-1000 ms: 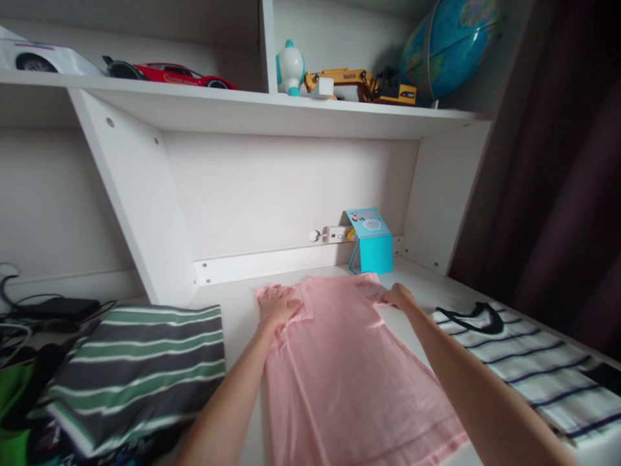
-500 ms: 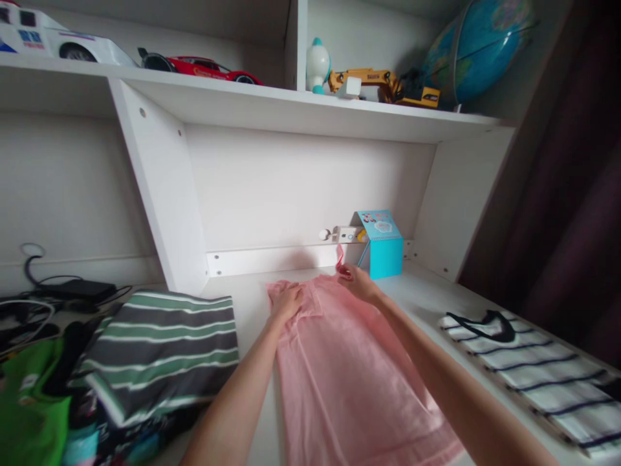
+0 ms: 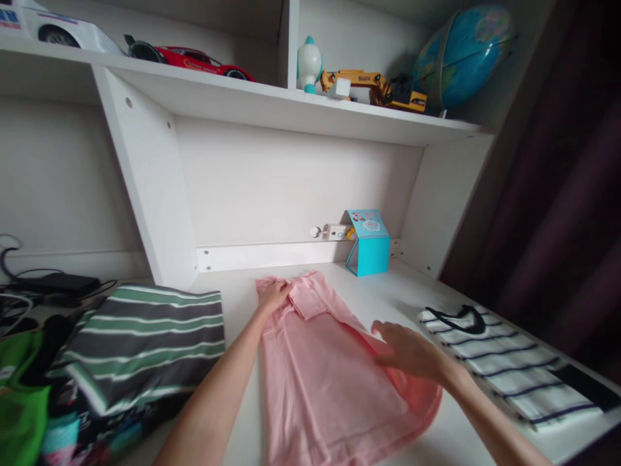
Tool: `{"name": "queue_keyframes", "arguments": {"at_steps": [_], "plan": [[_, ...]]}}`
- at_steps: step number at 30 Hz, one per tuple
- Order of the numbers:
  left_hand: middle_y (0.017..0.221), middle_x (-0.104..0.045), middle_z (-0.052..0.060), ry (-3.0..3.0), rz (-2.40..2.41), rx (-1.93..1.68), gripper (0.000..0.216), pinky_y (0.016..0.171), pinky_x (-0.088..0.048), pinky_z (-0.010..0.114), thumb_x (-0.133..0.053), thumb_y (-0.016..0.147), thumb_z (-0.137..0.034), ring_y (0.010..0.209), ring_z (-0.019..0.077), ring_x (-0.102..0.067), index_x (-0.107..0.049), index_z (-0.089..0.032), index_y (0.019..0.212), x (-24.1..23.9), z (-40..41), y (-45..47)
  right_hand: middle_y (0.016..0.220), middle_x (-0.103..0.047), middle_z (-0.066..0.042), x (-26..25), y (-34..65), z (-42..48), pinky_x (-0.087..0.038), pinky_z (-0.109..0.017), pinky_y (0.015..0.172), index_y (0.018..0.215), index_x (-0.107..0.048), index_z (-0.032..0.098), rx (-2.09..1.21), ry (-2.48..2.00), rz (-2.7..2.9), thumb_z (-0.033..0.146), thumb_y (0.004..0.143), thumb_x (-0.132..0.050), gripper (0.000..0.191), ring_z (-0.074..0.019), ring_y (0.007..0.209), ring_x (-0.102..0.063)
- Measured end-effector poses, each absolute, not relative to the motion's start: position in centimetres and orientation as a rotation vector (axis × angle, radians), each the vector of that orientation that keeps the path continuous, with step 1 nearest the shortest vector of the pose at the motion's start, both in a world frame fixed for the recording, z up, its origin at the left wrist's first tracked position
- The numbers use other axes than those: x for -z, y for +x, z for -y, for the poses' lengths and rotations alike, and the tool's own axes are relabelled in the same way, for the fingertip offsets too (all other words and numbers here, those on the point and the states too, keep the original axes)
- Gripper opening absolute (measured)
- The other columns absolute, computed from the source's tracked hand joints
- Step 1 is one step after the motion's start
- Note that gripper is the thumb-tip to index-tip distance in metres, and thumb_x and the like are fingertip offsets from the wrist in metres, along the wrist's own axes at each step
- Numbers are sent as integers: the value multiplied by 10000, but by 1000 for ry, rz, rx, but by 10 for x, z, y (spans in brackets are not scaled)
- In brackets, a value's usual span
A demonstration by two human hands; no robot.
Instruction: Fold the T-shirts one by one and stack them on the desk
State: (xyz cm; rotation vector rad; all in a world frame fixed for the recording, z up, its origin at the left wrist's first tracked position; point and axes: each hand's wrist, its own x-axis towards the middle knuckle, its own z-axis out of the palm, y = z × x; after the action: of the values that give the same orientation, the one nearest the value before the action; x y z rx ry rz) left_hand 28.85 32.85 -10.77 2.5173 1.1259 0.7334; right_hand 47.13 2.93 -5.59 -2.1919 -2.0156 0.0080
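A pink shirt (image 3: 334, 382) lies spread on the white desk, its top end away from me and its right side partly turned inward. At its upper left part rests my left hand (image 3: 274, 296), fingers laid on the bunched cloth. Over the right edge of the shirt is my right hand (image 3: 407, 349), its fingers apart and the thumb low near the cloth. Whether the right thumb touches the fabric I cannot tell. A sleeve part (image 3: 308, 303) is folded over the top of the shirt.
A folded green-and-grey striped garment (image 3: 150, 343) lies left, beside a green garment (image 3: 19, 388) and black cables. To the right is a folded white-and-navy striped shirt (image 3: 514, 369). A blue desk calendar (image 3: 373, 252) stands behind. Toys and a globe (image 3: 470, 58) sit on the shelf (image 3: 233, 97).
My right hand has let go of the pink cloth at the top and moved right and nearer to me. That raised bit now lies folded inward. The view has shifted slightly.
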Motion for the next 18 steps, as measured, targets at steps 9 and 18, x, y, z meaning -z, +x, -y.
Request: {"name": "queue_keyframes", "arguments": {"at_steps": [9,18], "plan": [[599,-591,2,2445,-1241,-702,223,552,-327,220,-484,784,-297,612,155,-552,-590,-154,650,89,-339,312,784,-580,-24,75,436,33,-405,-213,485,872,-527,205,360,-2197,1897,0,704,-346,321,-134,588,-593],[808,-654,68,2383,-1470,-679,205,558,-346,212,-392,839,-205,711,158,-588,-585,-138,820,70,-336,328,792,-614,-35,87,409,26,-435,-214,556,889,-567,179,262,-1938,2205,19,672,-471,286,-166,673,-621]]}}
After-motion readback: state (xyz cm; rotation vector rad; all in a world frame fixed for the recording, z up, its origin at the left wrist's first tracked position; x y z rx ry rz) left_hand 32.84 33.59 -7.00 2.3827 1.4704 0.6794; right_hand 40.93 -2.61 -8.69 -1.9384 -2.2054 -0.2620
